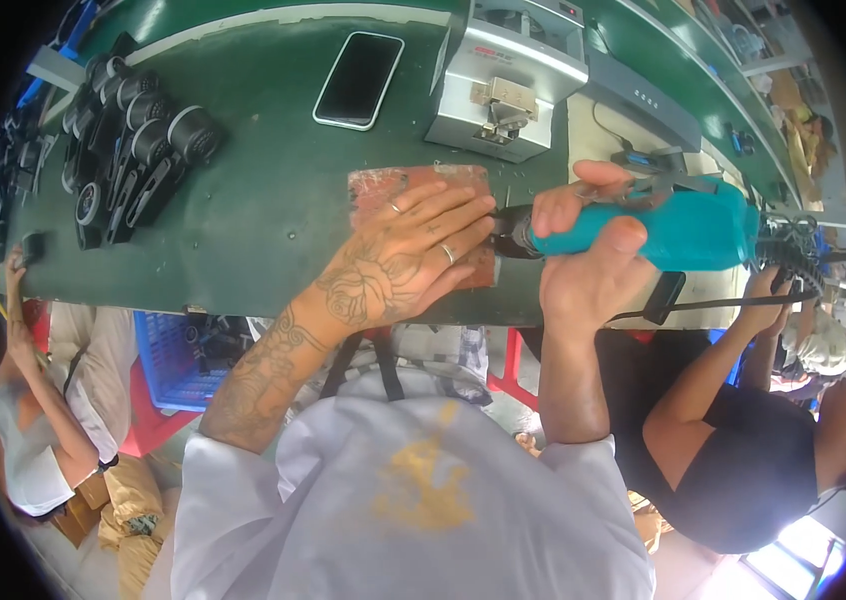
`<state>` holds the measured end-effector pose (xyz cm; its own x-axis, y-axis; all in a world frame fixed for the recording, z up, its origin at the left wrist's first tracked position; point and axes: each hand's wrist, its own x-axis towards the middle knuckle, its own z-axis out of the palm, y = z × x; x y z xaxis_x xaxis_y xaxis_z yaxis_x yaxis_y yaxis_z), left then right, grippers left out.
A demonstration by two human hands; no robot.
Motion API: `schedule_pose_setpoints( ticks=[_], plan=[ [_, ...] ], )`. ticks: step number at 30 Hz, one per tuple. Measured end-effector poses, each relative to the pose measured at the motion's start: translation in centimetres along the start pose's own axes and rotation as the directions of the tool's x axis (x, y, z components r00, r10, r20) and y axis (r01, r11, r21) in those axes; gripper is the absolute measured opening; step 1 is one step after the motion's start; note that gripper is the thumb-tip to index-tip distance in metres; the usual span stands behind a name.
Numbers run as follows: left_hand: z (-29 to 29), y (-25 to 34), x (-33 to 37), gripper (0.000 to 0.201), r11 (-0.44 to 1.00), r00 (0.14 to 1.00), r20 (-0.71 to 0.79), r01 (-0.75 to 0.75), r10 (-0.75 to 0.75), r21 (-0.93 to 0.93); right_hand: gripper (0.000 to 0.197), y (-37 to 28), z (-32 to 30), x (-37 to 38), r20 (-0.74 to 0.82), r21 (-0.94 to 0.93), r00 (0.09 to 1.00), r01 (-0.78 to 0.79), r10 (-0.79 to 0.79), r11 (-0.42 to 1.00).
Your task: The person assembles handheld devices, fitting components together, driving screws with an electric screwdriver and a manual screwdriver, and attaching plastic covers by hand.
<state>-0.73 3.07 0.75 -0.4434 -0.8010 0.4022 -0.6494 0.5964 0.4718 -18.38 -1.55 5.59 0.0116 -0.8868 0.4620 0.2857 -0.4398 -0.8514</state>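
Observation:
My left hand (398, 245), tattooed and with two rings, lies over a worn reddish-brown board (373, 186) on the bench. Its fingers are stretched out and close together; whatever may be under them is hidden. In my right hand (583, 275) is a teal electric screwdriver (708, 228), held nearly level with its dark nose pointing left. That nose comes right up to my left fingertips, at the board's right side. The screwdriver's tip cannot be made out.
A silver screw feeder (503, 75) stands behind the board, with a phone (359, 80) to its left. Several black round-headed parts (148, 125) lie farther left on the green bench (263, 220). A blue crate (168, 350) sits below. People work at both sides.

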Motion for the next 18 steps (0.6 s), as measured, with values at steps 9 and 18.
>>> schedule_pose_setpoints(
  ticks=[9, 18],
  plan=[
    [0.09, -0.16, -0.22, 0.051, 0.999, 1.000, -0.022, -0.005, 0.004, -0.040, 0.052, 0.95, -0.28, -0.65, 0.003, 0.029, 1.000, -0.018, 0.018, 0.999],
    [0.16, -0.19, -0.32, 0.053, 0.999, 1.000, -0.029, -0.005, 0.004, -0.046, 0.066, 0.73, 0.55, -0.88, 0.017, -0.155, 0.996, -0.080, 0.084, 0.985]
  ],
)
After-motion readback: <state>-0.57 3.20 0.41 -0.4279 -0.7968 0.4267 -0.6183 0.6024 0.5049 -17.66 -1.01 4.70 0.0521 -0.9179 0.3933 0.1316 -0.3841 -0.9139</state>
